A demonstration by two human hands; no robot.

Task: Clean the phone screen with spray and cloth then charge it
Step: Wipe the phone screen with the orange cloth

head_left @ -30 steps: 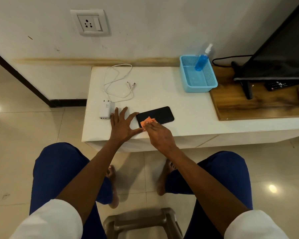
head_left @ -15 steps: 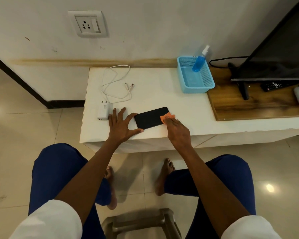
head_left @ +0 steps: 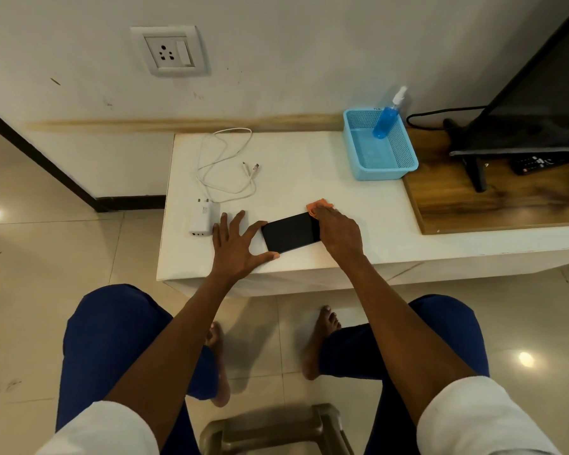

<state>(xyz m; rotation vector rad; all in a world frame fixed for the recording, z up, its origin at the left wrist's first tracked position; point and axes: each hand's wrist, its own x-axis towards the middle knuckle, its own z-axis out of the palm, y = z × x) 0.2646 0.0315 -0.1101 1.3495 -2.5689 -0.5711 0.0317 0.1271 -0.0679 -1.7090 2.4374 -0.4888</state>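
A black phone lies screen up near the front edge of the white table. My left hand rests flat beside it, thumb and forefinger bracing its left end. My right hand presses an orange cloth onto the phone's right end; only a corner of the cloth shows past my fingers. A white charger plug with its coiled white cable lies to the left. The blue spray bottle leans in a blue basket at the back.
A wall socket sits above the table's left part. To the right, a wooden board carries a TV and a remote. A stool stands between my knees.
My right hand has slid the orange cloth along the phone screen from its left end to its right end. My left hand has stayed braced at the phone's left end.
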